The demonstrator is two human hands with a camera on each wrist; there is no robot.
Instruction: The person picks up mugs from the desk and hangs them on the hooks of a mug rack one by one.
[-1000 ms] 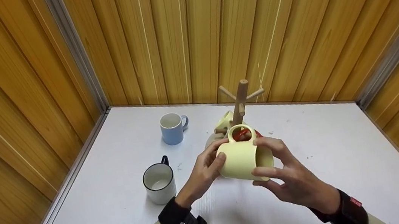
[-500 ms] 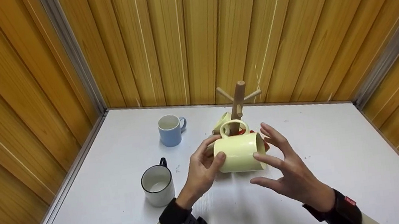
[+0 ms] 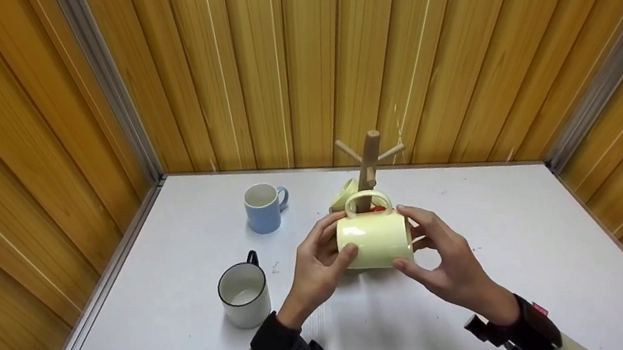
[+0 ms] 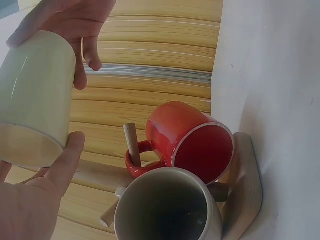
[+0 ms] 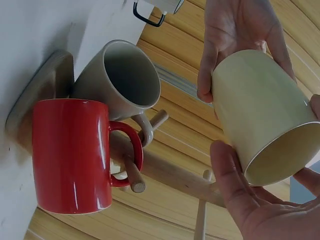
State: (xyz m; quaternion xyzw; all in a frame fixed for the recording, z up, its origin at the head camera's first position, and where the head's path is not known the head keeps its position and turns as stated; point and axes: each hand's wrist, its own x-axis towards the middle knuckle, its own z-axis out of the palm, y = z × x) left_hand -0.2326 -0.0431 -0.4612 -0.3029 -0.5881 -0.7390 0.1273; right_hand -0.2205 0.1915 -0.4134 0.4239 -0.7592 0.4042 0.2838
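Observation:
A pale yellow mug point(image 3: 376, 241) lies on its side in the air, handle up, between both hands. My left hand point(image 3: 315, 266) grips its left end, thumb on the near side. My right hand point(image 3: 454, 261) holds the right end, thumb low on the body and index finger near the top rim. Just behind stands a wooden mug tree point(image 3: 369, 156), its lower part mostly hidden in the head view. On its lower pegs hang a red mug point(image 5: 70, 155) and a grey mug point(image 5: 95, 85). Another yellow mug point(image 3: 342, 195) shows behind the held one.
A blue mug point(image 3: 264, 216) stands upright at the back left of the white table point(image 3: 138, 315). Nearer, left of my left forearm, is a white mug point(image 3: 248, 313) with a black rim and handle. Wood-panelled walls point(image 3: 251, 69) enclose the table's back and sides.
My right hand let go of the yellow mug's open end, spread its fingers, and now holds that end again. The mug has turned so its opening shows less. My left hand kept its grip.

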